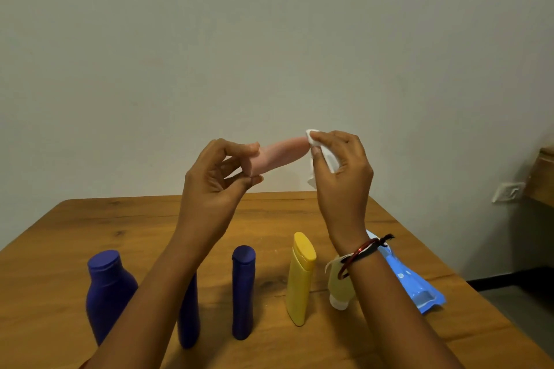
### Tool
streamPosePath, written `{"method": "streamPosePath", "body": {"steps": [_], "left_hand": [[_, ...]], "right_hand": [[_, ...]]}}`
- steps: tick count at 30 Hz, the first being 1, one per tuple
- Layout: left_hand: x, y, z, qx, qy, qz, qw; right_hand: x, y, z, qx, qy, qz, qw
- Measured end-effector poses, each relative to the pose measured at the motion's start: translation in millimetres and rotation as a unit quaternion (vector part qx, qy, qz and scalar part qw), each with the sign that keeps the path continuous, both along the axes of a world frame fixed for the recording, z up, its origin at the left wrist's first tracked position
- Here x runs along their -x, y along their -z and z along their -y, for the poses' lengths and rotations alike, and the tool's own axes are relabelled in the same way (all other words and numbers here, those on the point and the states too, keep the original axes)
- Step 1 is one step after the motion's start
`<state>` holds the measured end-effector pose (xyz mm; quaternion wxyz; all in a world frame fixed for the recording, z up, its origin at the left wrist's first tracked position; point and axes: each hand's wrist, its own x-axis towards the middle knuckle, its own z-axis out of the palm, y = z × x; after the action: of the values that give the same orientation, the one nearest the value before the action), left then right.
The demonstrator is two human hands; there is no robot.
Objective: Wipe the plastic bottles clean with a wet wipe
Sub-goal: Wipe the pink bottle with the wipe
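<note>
- My left hand (220,172) pinches the pink bottle (277,154) by its near end, mid-frame, raised above the worktop (90,228).
- My right hand (340,168) grips the white wet wipe (322,156), pressed against the bottle's far tip.

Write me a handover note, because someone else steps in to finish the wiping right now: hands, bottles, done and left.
Left hand holds the pink bottle by one end, in the air and roughly level.
Right hand pinches the wet wipe against the bottle's other end.
On the table stand three blue bottles, the nearest, and a yellow bottle; a pale tube and the blue wipes pack sit beside them.
Done: cannot tell which are clean.
Left: finish the pink one, then check the others.
</note>
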<state>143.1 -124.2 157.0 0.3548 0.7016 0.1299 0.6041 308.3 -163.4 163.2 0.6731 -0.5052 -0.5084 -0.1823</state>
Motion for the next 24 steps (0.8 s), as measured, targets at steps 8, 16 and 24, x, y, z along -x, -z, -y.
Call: {"method": "streamPosePath", "body": {"steps": [8,16,24], "left_hand": [[-9.0,6.7,-1.5,0.154,0.055,0.061,0.985],[-2.3,5.8,-7.1,0.208,0.082,0.058,0.973],[-0.7,-2.3,3.1,0.12,0.006,0.059,0.991]], "right_hand": [[35.0,6.7,4.6,0.005,-0.025,0.214,0.976],[-12.7,-9.3,0.1,0.018,-0.003,0.02,1.0],[17.5,-21.3,11.7,-0.005,-0.123,0.058,0.991]]}}
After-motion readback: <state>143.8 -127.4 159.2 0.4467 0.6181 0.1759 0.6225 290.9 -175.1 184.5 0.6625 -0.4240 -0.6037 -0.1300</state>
